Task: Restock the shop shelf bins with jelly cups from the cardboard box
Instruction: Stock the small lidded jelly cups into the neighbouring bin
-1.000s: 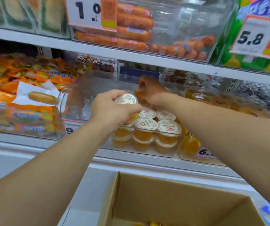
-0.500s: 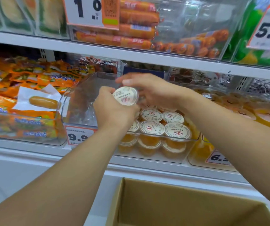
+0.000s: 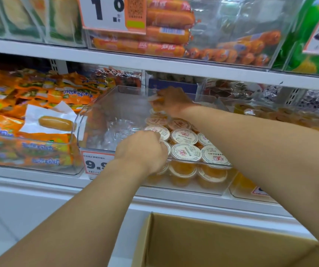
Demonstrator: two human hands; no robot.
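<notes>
Head view: both hands place round foil-lidded jelly cups (image 3: 186,152).

The bin (image 3: 97,120) is clear hard plastic, smooth and glossy, with bright reflections on its walls. The jelly cups (image 3: 185,151) are clear plastic with orange jelly inside, and their lids look like matt white foil or paper with red print. The cardboard box (image 3: 212,245) is brown, matt and a little rough. The shelf (image 3: 116,60) looks like smooth white painted metal. The snack packs (image 3: 45,93) are shiny orange plastic film, wrinkled. The sausages (image 3: 166,18) have glossy orange plastic skin. The price tag (image 3: 95,164) is printed paper or card.
</notes>
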